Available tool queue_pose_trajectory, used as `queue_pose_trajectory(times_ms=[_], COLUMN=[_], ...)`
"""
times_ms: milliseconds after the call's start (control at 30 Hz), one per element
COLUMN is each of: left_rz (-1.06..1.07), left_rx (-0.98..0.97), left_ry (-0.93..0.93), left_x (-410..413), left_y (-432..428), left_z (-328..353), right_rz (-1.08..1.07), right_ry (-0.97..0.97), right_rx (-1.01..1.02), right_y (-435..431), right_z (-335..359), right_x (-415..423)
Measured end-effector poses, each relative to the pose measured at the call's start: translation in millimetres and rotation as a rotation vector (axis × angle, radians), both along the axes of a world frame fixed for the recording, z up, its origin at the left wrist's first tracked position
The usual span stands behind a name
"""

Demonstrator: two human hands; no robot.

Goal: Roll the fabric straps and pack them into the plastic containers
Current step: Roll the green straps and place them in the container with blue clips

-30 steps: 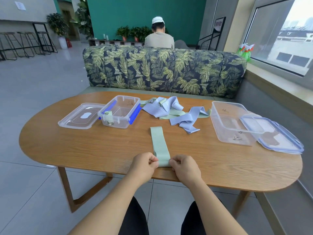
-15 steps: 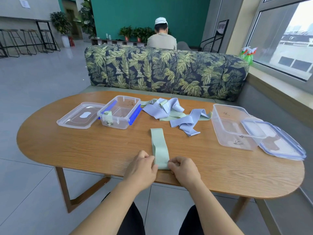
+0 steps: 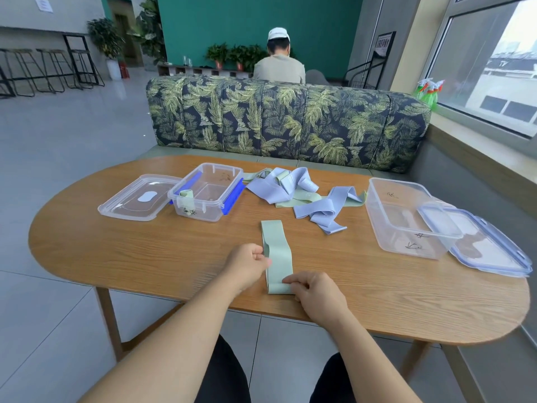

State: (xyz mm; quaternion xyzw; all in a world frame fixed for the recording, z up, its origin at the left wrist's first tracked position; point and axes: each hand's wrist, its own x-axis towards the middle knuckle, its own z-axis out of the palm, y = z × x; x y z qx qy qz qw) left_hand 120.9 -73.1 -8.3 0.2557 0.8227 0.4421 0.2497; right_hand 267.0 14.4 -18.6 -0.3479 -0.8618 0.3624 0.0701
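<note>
- The green strap (image 3: 276, 251) lies flat on the desk (image 3: 145, 251), running from the near edge toward the far side.
- The right hand (image 3: 315, 289) has its fingers curled, pinching the near end where the first turn is folded over. The left hand (image 3: 248, 263) pinches the strap's left edge a little farther up.
- First worry: that opening fold looks soft. If the right hand's pinch slips, it could spring flat and the roll would have no core.
- Second worry: the two hands grip at different points along the strap. Uneven pressure could send the roll off square, so it cones out at one side.
- Third: the fold sits close to the desk's near edge, so a fumble there could drop the end toward the floor.
- Far left, the small container (image 3: 207, 193) already holds one rolled strap (image 3: 186, 199). A loose or lopsided roll may unwind once packed beside it.
- The pile of straps (image 3: 293, 193) waits at far centre, apart from the green strap, and the large container (image 3: 412, 237) stands at the right.
</note>
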Motion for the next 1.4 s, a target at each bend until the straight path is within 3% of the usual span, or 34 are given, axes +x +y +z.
queue_pose_trajectory(times_ms=[400, 767, 967, 1033, 1200, 1300, 1400], left_rz=[-0.003, -0.031, -0.065, -0.116, -0.405, -0.473, -0.502], left_rx=[-0.252, -0.193, -0.096, -0.089, -0.401, -0.595, -0.67], left_ry=[0.149, 0.299, 0.301, 0.385, 0.795, 0.791, 0.704], left_x=[-7, -10, -10, -7, -5, -12, -19], left_y=[23, 18, 15, 15, 13, 12, 13], left_z=[17, 3, -4, -7, -13, -5, 4], right_rz=[0.077, 0.132, 0.116, 0.113, 0.113, 0.113, 0.117], right_ry=[0.018, -0.053, -0.063, -0.049, -0.036, -0.035, -0.041], right_rx=[0.11, 0.163, 0.112, 0.087, 0.095, 0.098, 0.085], right_y=[-6, -13, -12, -11, -11, -10, -9], right_z=[-2, 5, 5, 4, 1, 2, 3], right_x=[8, 4, 2, 2, 2, 1, 0])
